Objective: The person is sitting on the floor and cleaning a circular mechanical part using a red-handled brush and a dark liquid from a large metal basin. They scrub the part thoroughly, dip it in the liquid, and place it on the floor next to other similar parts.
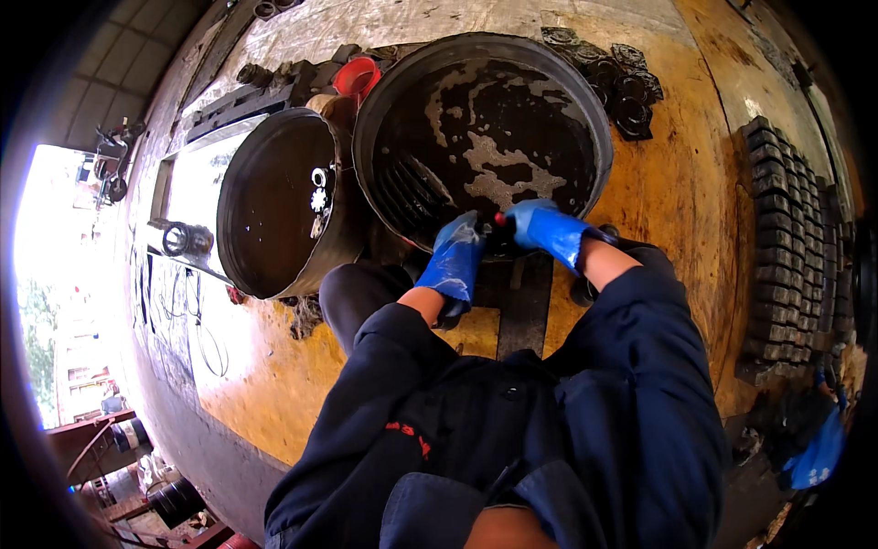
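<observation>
Both my hands wear blue rubber gloves and meet at the near rim of a large round tub (605, 151) of dark liquid with patches of foam. My left hand (456, 258) is closed around the side of a dark, wet part (497, 240), whose shape is mostly hidden. In my right hand (547, 229), closed just beside it, is a small tool with a red end (500, 219); its working end is out of sight. Several ridged dark parts (412, 188) lie partly in the liquid at the tub's left side.
Left of the tub stands a smaller round tub (230, 233) with dark liquid and small pale pieces near its edge. A red bowl (357, 77) sits behind. Dark metal parts (631, 96) lie beyond the tub's right rim. Stacked dark blocks (785, 242) line the far right.
</observation>
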`<state>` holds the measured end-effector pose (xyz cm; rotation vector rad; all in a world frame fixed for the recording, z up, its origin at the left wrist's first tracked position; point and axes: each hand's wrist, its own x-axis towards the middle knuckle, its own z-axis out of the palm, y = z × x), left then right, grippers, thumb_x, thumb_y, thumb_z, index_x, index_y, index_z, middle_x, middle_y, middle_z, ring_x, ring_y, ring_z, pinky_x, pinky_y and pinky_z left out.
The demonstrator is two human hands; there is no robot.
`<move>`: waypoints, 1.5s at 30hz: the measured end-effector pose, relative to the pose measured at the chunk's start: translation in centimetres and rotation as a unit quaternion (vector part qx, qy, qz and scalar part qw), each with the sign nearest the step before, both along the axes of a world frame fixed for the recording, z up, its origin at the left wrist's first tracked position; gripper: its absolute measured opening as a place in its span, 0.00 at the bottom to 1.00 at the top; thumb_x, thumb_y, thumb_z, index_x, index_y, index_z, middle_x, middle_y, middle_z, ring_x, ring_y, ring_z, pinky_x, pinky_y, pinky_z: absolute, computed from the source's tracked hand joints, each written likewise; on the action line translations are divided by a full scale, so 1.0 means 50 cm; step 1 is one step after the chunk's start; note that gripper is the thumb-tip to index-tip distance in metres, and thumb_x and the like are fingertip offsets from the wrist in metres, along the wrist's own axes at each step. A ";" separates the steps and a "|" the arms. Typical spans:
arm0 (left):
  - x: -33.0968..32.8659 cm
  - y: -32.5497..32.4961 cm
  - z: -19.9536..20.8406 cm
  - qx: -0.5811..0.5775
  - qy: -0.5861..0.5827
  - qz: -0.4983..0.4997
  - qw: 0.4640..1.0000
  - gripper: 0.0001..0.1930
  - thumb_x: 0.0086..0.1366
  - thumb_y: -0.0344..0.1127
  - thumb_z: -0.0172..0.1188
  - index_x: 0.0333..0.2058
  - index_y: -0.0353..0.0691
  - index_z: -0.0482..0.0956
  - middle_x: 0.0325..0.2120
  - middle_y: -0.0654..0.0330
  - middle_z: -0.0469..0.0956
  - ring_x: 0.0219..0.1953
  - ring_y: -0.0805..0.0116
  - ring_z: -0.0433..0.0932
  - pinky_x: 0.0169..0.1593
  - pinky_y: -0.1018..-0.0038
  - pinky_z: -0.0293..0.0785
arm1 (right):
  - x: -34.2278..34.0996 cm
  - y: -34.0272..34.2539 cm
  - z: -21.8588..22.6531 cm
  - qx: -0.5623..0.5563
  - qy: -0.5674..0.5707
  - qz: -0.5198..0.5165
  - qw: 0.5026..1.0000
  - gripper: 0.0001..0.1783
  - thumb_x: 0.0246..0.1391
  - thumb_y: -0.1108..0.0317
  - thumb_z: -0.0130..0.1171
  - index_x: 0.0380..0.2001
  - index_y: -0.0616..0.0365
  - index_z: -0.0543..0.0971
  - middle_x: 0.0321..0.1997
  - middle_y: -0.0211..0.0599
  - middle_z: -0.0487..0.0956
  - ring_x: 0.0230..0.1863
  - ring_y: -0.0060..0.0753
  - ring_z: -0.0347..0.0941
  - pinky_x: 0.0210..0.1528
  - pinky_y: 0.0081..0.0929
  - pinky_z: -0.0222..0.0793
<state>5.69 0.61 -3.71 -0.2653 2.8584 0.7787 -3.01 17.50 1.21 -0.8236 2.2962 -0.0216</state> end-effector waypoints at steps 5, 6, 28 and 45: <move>-0.099 -0.043 0.093 -0.030 0.088 0.056 0.994 0.19 0.62 0.49 0.59 0.44 0.43 0.79 0.40 0.49 0.81 0.43 0.48 0.81 0.46 0.58 0.78 | -0.019 0.051 0.086 -0.120 -0.030 -0.252 0.960 0.23 0.52 0.54 0.62 0.53 0.39 0.80 0.52 0.37 0.82 0.54 0.45 0.78 0.57 0.39 0.72; -0.122 -0.081 0.103 -0.114 0.108 0.073 0.985 0.20 0.61 0.51 0.60 0.44 0.41 0.79 0.43 0.49 0.80 0.45 0.48 0.80 0.48 0.57 0.77 | -0.011 0.045 0.090 -0.149 -0.016 -0.286 0.946 0.23 0.54 0.53 0.61 0.53 0.39 0.80 0.51 0.37 0.83 0.53 0.45 0.78 0.57 0.37 0.72; -0.335 -0.117 0.099 -0.336 -0.122 0.070 0.931 0.25 0.60 0.50 0.58 0.52 0.44 0.80 0.60 0.51 0.73 0.61 0.52 0.73 0.61 0.57 0.70 | -0.043 0.071 0.095 -0.236 0.038 -0.355 0.904 0.17 0.58 0.58 0.58 0.51 0.37 0.81 0.45 0.36 0.83 0.46 0.43 0.80 0.51 0.38 0.75; -0.360 -0.291 -0.087 -0.189 -0.129 -0.224 0.947 0.13 0.64 0.36 0.51 0.36 0.36 0.83 0.39 0.44 0.82 0.45 0.44 0.81 0.44 0.57 0.76 | -0.036 0.055 -0.009 -0.096 -0.040 -0.306 0.946 0.21 0.54 0.66 0.59 0.53 0.37 0.80 0.52 0.32 0.82 0.54 0.41 0.79 0.54 0.39 0.74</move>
